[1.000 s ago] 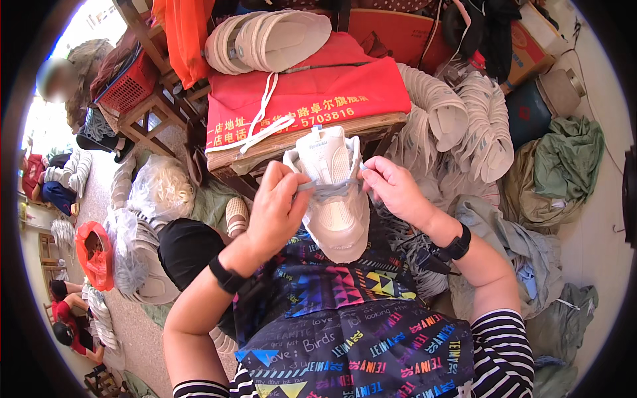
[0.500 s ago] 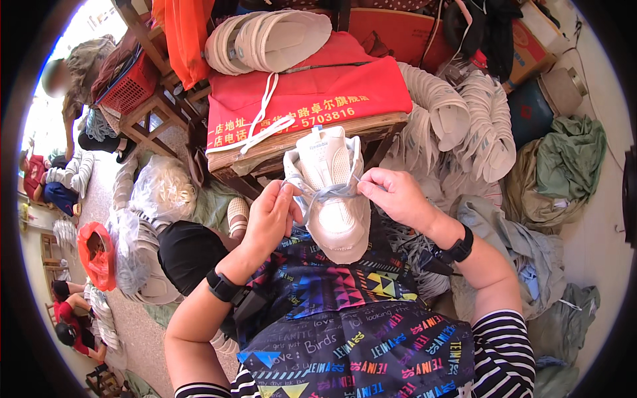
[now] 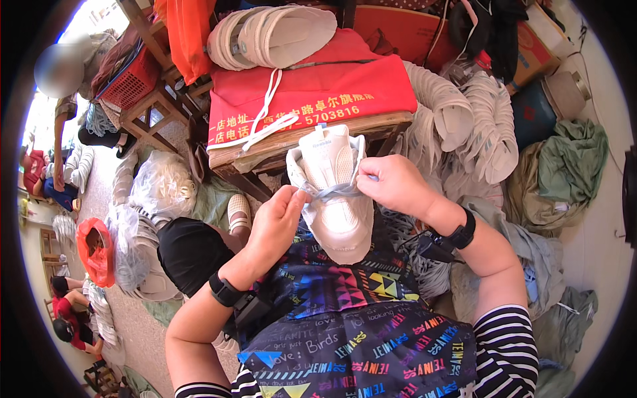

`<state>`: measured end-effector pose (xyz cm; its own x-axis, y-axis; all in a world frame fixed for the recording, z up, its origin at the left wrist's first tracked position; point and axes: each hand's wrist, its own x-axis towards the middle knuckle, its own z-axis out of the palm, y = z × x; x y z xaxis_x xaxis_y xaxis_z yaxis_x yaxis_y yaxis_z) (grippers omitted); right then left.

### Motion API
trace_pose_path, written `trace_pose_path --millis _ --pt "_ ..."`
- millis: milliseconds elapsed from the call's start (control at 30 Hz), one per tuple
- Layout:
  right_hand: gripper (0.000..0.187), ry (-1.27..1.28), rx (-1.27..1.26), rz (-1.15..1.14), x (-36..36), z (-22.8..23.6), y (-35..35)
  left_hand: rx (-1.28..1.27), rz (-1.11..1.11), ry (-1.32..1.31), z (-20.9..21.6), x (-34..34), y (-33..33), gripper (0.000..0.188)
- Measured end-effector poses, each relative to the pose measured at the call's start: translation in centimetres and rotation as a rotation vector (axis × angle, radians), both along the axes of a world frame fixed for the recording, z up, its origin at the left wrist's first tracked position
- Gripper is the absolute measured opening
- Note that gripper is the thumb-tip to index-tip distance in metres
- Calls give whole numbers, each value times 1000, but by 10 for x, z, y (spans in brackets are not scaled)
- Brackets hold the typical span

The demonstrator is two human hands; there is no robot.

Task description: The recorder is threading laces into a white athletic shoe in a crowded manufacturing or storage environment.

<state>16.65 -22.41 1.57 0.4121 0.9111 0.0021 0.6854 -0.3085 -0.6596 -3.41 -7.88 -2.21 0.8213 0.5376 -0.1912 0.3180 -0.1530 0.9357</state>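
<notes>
A white shoe upper (image 3: 340, 229) stands before my lap with its toe toward me and its tongue pointing away. Across its throat runs a grey-blue shoelace (image 3: 332, 193), drawn sideways between my two hands. On the left side of the upper, my left hand (image 3: 275, 222) pinches one part of the lace between thumb and forefinger. My right hand (image 3: 396, 186) is curled round the other part at the right edge of the opening. The lace ends are mostly hidden by my fingers. Just beyond the upper, white laces (image 3: 269, 126) lie on a red cloth (image 3: 312, 99).
The cloth covers a wooden stool (image 3: 232, 157), with stacked shoe uppers (image 3: 292, 36) on top. More nested uppers (image 3: 491, 126) stand at the right, near green cloth bundles (image 3: 574, 162). At left are a plastic bag of laces (image 3: 166, 186), an orange-red bag (image 3: 95, 245) and other people.
My right hand has turned and curled its fingers more tightly over the lace. My left hand has shifted slightly right and down. A person at the far left has leaned and reached downward.
</notes>
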Motion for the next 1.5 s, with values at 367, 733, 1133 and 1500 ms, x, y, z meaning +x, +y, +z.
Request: trace_pose_path --millis 367,733,1133,1500 --pt "38 -658 50 380 2 36 5 -11 -25 -20 -10 -2 -2 34" --pt "9 -154 -171 475 30 32 18 48 80 28 2 -1 0 39" --pt "14 967 -50 63 -5 67 37 -341 90 25 6 4 6 34" --pt "8 -341 194 465 -18 8 65 -406 44 -33 -3 14 5 34"
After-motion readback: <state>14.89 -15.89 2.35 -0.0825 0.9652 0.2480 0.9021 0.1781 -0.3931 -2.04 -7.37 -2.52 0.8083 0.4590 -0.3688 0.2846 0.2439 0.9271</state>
